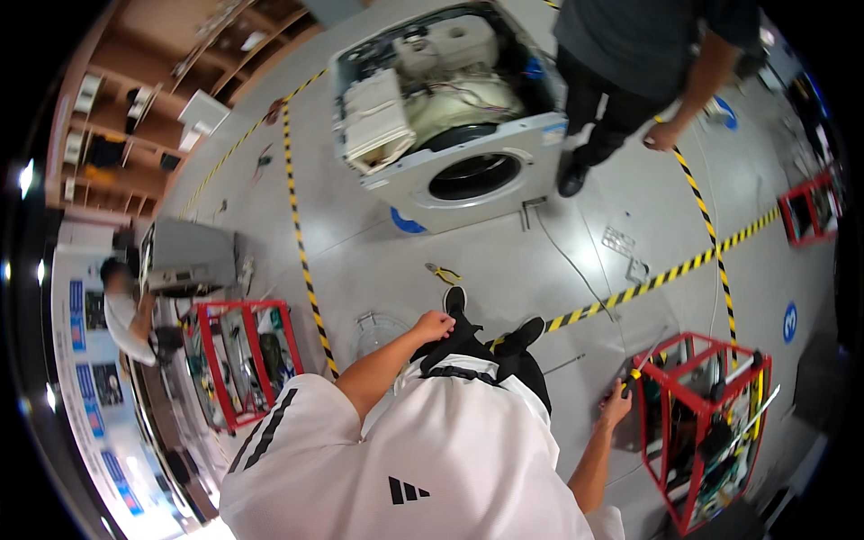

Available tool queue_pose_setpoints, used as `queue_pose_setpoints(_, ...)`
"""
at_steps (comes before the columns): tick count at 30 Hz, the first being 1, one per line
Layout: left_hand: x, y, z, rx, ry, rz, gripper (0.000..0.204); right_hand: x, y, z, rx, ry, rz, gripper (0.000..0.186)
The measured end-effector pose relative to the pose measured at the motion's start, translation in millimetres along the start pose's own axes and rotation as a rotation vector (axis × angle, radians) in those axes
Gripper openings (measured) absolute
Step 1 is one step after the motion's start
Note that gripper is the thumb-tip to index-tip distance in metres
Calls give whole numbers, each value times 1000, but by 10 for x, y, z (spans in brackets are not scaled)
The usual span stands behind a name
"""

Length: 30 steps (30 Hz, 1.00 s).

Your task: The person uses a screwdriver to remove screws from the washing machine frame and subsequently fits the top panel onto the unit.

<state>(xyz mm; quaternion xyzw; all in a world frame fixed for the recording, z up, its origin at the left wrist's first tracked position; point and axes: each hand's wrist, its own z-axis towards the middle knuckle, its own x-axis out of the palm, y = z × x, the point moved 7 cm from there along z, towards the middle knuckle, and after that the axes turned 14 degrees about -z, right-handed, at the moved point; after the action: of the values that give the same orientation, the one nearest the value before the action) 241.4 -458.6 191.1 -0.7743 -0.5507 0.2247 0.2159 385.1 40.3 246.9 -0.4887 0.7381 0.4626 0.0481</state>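
My left hand [434, 326] is in front of my left thigh with its fingers curled in, and nothing shows in it. Off to the right, my right hand [616, 405] is closed around the yellow-and-black handle of what looks like a screwdriver [633, 374]. It is beside a red-framed tool cart [670, 396] loaded with tools. Ahead of me stands a washing machine [387, 184] with its top off, the drum and wiring exposed. Yellow-handled pliers [443, 273] lie on the floor between my feet and the machine.
A person in dark clothes [648, 54] stands right of the machine. Another red cart [238, 360] is at left, near a seated person [130, 315]. A round clear door part [378, 333], a cable [576, 270] and metal brackets [621, 241] lie on the floor between striped tapes.
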Motion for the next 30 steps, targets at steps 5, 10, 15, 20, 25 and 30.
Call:
queue_pose_setpoints(5,-520,360,-132,19,-182,-162,26,1350,749,-598,-158,494,-72,28)
queue_pose_setpoints(10,-972,626,-238,-51,-231,-327,25,2716,1488,-1509,-426,862,-312,34)
queue_pose_setpoints(15,-1657,592,-165,-3,-197,-512,29,3866,1906,-2479,-535,957,-445,34)
queue_pose_setpoints(20,-2470,-423,162,223,-91,-699,35,4688,2035,-3030,-580,915,-468,37)
queue_pose_setpoints(25,-2997,-1162,551,308,-146,-886,36,5094,1959,-3340,-472,858,-434,36)
queue_pose_setpoints(30,-3157,-1410,793,323,-82,-870,30,5262,1995,-3488,-578,750,-543,38)
